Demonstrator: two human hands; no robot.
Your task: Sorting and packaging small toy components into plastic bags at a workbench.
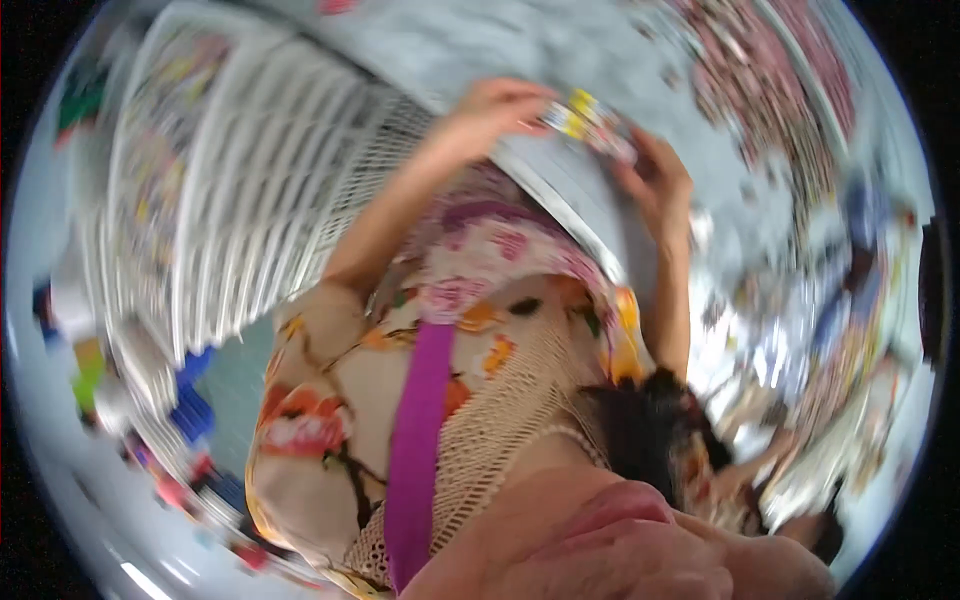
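Note:
Over a pale table [560, 190], both of my hands hold a small packet [590, 125] coloured white, yellow and red. Its left end is pinched in the fingers of my left hand [497, 110]. At the other end, my right hand [660, 180] has its thumb and fingers closed on it. Motion blur hides the packet's details and its exact kind.
White plastic crates [255, 170] stand at the left, one with many colourful small items. A large heap of pinkish pieces [740, 80] lies far right. Nearer right are shiny clear wrappings [745, 330] and part of another person's arm [745, 472].

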